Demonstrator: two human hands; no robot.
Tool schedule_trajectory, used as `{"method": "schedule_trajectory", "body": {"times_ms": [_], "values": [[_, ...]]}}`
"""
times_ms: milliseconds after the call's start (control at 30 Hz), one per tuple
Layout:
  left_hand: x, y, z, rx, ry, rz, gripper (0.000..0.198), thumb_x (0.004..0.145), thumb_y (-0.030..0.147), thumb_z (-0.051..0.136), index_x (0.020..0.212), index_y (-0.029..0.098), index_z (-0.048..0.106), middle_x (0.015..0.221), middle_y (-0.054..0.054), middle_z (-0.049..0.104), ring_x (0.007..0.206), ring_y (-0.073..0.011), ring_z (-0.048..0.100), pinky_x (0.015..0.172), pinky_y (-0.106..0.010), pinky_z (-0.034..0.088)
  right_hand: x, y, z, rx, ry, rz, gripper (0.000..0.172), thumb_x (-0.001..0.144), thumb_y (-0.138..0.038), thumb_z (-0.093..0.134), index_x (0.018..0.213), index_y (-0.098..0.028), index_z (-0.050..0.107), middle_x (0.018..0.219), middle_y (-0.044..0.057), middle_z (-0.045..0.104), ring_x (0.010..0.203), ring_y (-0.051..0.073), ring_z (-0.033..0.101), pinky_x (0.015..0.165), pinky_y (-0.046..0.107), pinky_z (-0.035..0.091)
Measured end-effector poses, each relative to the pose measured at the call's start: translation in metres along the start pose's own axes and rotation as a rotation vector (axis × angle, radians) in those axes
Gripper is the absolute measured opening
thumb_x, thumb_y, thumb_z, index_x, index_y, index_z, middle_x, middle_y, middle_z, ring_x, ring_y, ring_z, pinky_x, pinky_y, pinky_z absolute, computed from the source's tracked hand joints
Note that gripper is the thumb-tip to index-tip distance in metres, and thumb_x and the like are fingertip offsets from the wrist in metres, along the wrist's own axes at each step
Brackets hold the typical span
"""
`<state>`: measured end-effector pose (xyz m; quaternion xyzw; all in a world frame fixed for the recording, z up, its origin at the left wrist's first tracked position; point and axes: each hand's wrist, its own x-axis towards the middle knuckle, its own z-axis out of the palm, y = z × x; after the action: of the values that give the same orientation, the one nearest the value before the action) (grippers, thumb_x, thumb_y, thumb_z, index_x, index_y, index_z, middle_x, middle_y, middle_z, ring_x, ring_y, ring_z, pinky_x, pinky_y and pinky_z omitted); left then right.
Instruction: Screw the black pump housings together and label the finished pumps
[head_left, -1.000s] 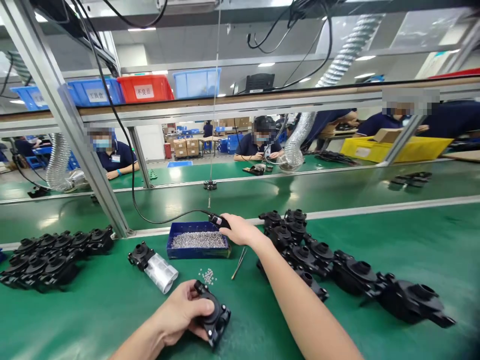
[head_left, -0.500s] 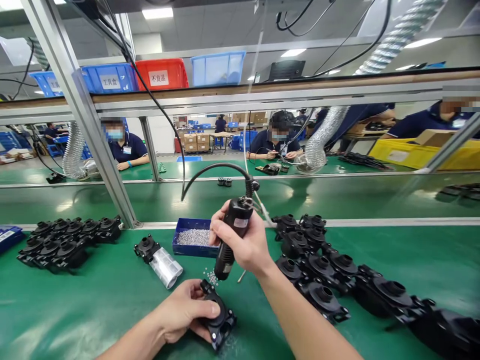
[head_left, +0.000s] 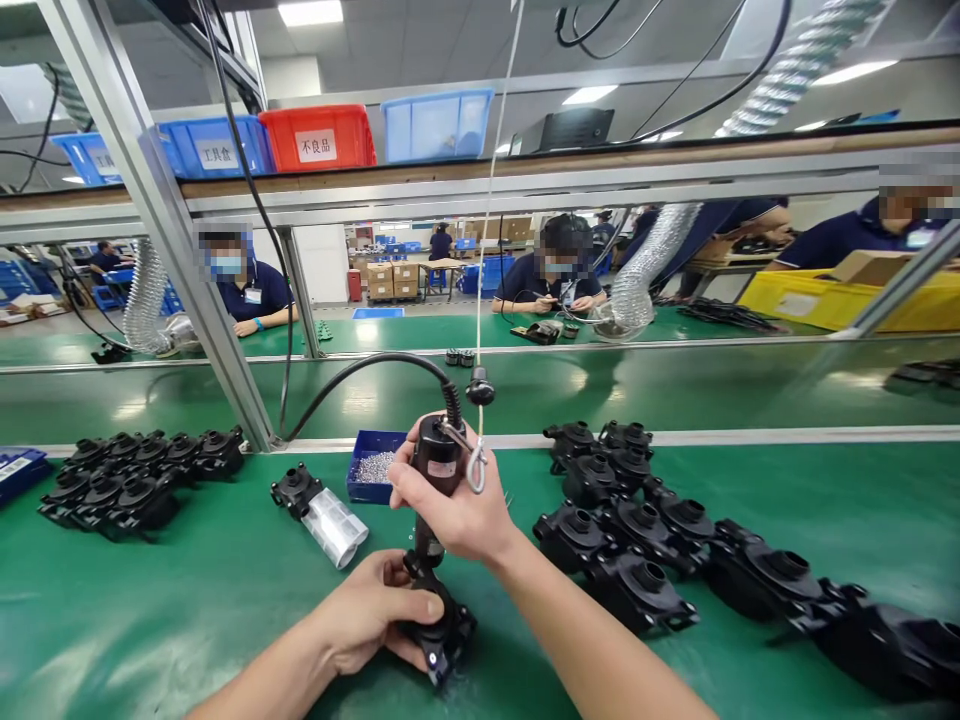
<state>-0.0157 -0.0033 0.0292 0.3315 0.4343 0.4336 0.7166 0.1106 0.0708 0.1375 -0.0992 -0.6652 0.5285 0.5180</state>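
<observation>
Pinching the part (head_left: 456, 628) in the left hand (head_left: 375, 606): thumb flat on its top face, fingers round its 9 o'clock side. Part is at 6 o'clock in view, on or just over the green surface (head_left: 195, 610), can't tell which. Right hand (head_left: 466, 508) is wrapped round the black driver (head_left: 435, 438), near upright, nose at the part's 12 o'clock end. Bit hidden, can't confirm contact. Cord (head_left: 390, 358) leaves the driver's top, arcs off toward 9. White line (head_left: 491, 200) drops from 12, black stopper (head_left: 481, 386) on it, looped at the driver's top.

Clock from the part: blue tray (head_left: 364, 492) of small metal bits (head_left: 375, 466) at 11, partly behind the right hand. Second part (head_left: 296, 490) between 10 and 11, clear sleeve (head_left: 335, 528) against it. Left batch (head_left: 139, 490) at 10, farther out. Right batch (head_left: 645, 515) at 2, trailing toward 3.
</observation>
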Motion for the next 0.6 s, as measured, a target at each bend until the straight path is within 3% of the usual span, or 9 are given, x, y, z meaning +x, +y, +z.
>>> {"method": "schedule_trajectory", "body": {"times_ms": [167, 433, 600], "values": [[-0.0003, -0.0005, 0.0009, -0.010, 0.023, 0.008, 0.053, 0.055, 0.031, 0.098, 0.096, 0.013, 0.069, 0.092, -0.008, 0.066, 0.075, -0.0226, 0.070, 0.047, -0.030, 0.064, -0.0016, -0.0035, 0.0038, 0.013, -0.070, 0.040, 0.031, 0.087, -0.040, 0.077, 0.092, -0.025, 0.050, 0.068, -0.004, 0.061, 0.048, 0.014, 0.057, 0.046, 0.028, 0.047], [-0.0038, 0.0016, 0.0041, -0.051, 0.027, 0.001, 0.056, 0.058, 0.025, 0.097, 0.104, 0.017, 0.066, 0.097, -0.007, 0.065, 0.082, -0.0231, 0.069, 0.049, -0.031, 0.066, -0.0059, 0.0056, 0.0031, 0.048, 0.058, 0.049, 0.026, 0.083, -0.036, 0.075, 0.085, -0.024, 0.051, 0.064, -0.005, 0.056, 0.045, 0.012, 0.048, 0.043, 0.026, 0.040], [-0.0048, -0.0001, 0.0029, -0.057, 0.023, 0.004, 0.052, 0.059, 0.024, 0.097, 0.101, 0.017, 0.066, 0.100, -0.007, 0.066, 0.085, -0.0250, 0.071, 0.050, -0.032, 0.066, -0.0060, 0.0000, 0.0085, 0.018, 0.052, 0.061, 0.029, 0.079, -0.033, 0.075, 0.080, -0.025, 0.048, 0.062, -0.005, 0.053, 0.049, 0.013, 0.046, 0.046, 0.027, 0.040]]}}
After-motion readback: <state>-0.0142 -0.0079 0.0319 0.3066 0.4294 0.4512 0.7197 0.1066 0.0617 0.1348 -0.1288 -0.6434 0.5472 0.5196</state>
